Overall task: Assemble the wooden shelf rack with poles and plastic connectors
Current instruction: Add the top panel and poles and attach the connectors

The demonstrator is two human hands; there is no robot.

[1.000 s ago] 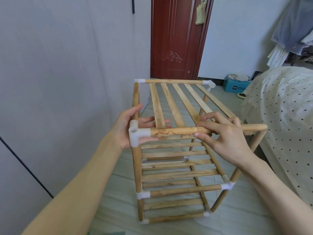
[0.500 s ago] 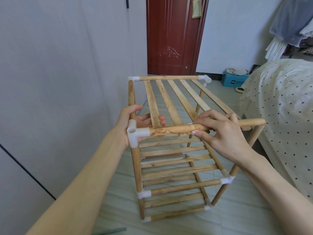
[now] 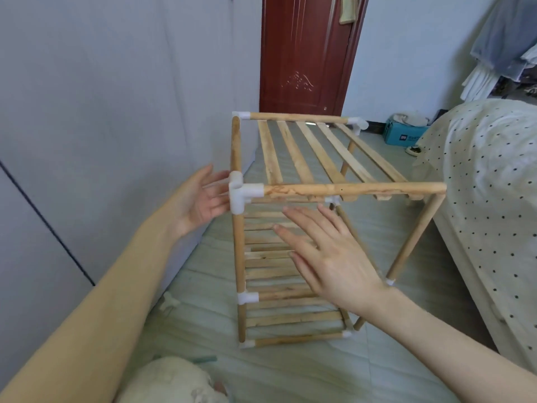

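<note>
Both hands have been taken off the near top pole since the earlier frames; half a second ago it was pinched by the right hand and steadied at its corner by the left.

Left hand [image 3: 200, 202]: grip released, palm turned toward the rack, fingers spread. The fingertips lie at or just beside the white plastic corner connector [image 3: 239, 193]; contact cannot be confirmed. Nothing is held.

Three-tier wooden shelf rack [image 3: 305, 228]: stood on the pale tiled floor [image 3: 406, 242], near the grey wall panel [image 3: 116, 112] on its left and just beside the white dotted bed cover [image 3: 488, 184] on its right. The round wooden near top pole [image 3: 348, 189] is seated in the connector at its left end. Its right end is bare; no connector is seen where it meets the tilted upright pole [image 3: 418, 231].

Right hand [image 3: 325, 254]: grip released, fingers extended and flat, hovering in front of the middle slats below the near top pole. Nothing is held.

Judgement: the near right top corner appears unfinished. A connector is probably to be fitted there. For a clean fit, the left corner should be braced, the leaning upright brought square, and the pole end pushed straight along its axis, not levered.

Red-brown wooden door [image 3: 305, 53]: behind the rack, not involved.
</note>
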